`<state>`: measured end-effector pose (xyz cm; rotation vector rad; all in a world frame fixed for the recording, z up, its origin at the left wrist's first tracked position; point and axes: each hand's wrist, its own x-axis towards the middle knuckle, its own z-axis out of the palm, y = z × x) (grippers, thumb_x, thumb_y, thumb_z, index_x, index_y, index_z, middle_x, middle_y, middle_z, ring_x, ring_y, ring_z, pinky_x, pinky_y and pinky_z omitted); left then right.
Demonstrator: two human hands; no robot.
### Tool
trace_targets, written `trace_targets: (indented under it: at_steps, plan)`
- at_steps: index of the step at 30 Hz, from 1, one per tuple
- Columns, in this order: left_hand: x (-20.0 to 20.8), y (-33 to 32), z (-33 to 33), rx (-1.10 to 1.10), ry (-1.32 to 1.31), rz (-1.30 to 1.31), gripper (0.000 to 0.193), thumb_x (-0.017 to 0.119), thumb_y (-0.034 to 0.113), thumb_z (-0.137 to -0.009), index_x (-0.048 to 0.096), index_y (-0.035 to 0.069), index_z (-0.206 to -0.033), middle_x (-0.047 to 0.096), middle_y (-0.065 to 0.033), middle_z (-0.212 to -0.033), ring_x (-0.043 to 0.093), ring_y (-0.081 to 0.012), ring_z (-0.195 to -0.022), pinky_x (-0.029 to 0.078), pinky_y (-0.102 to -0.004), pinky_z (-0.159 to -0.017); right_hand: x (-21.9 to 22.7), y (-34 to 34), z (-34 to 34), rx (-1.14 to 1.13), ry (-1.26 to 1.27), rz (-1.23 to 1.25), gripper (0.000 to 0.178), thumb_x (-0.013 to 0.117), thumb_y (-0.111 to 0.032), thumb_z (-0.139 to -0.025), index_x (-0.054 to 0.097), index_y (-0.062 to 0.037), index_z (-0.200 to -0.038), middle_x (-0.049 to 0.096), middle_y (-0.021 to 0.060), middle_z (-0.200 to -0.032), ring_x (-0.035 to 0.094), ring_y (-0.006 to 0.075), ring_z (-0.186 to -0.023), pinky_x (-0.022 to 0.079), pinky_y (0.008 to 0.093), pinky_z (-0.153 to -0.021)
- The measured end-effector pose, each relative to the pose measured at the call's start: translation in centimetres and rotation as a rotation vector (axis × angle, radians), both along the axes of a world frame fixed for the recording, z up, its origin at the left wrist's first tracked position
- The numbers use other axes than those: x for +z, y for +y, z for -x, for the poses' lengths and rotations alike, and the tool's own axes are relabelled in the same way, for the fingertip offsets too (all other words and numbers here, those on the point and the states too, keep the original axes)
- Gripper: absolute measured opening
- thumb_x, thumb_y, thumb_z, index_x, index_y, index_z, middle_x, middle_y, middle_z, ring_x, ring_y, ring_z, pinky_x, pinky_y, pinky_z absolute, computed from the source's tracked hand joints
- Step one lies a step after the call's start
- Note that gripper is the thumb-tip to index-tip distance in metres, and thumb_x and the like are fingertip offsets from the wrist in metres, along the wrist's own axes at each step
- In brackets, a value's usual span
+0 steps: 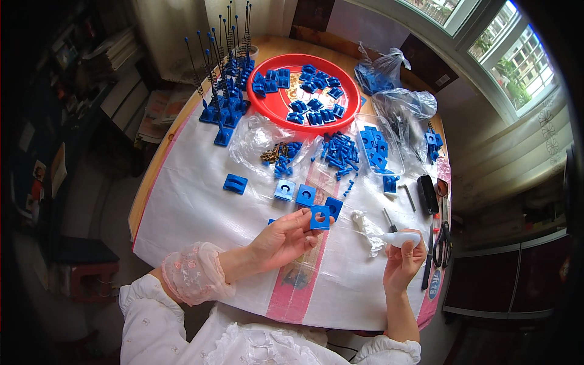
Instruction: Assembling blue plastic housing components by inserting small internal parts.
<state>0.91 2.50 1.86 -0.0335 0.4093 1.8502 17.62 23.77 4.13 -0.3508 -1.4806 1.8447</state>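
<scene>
My left hand point(286, 238) pinches a square blue plastic piece point(315, 224) with a notched round hole, held up above the table cover. In my right hand point(403, 263) is a small white squeeze bottle point(398, 238), lying on its side. Its thin pale nozzle points left toward the blue piece, apart from it. Just beyond my left hand are more square blue pieces, among them one with a ring-shaped mark point(284, 190), another point(305, 194) and a third partly covered point(333, 207). A crumpled white tissue point(368, 231) lies left of the bottle.
A red round tray point(258, 103) carries blue parts at the back. Tall black springy rods point(213, 76) with blue bases stand left of it. Blue pegs point(340, 152), brass screws point(277, 153) and a clear box point(398, 159) lie mid-table. Scissors point(446, 240) rest at the right edge.
</scene>
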Motion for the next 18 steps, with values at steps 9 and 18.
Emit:
trace_targets:
  at_steps: [9, 18]
  plan:
    - [-0.08, -0.1, -0.11, -0.015, 0.015, 0.005, 0.03, 0.052, 0.025, -0.102, 0.046, 0.008, -0.127, 0.054, -0.0122, -0.131, 0.052, -0.0152, -0.11, 0.045, -0.0253, -0.081, -0.1, 0.02, 0.18, -0.006, -0.005, -0.007, 0.029, 0.069, -0.026, -0.092, 0.059, 0.0005, -0.096, 0.057, 0.0025, -0.076, 0.044, 0.0068, -0.056, 0.03, 0.0233, -0.05]
    - [0.28, -0.15, -0.16, -0.025, 0.002, 0.013, 0.031, 0.051, 0.025, -0.103, 0.044, 0.008, -0.128, 0.053, -0.0122, -0.131, 0.052, -0.0146, -0.108, 0.043, -0.0247, -0.079, 0.09, -0.4, 0.57, -0.034, -0.041, -0.05, 0.036, 0.069, -0.034, -0.093, 0.059, 0.0004, -0.096, 0.046, -0.0024, -0.064, 0.037, 0.0046, -0.052, 0.029, 0.0218, -0.049]
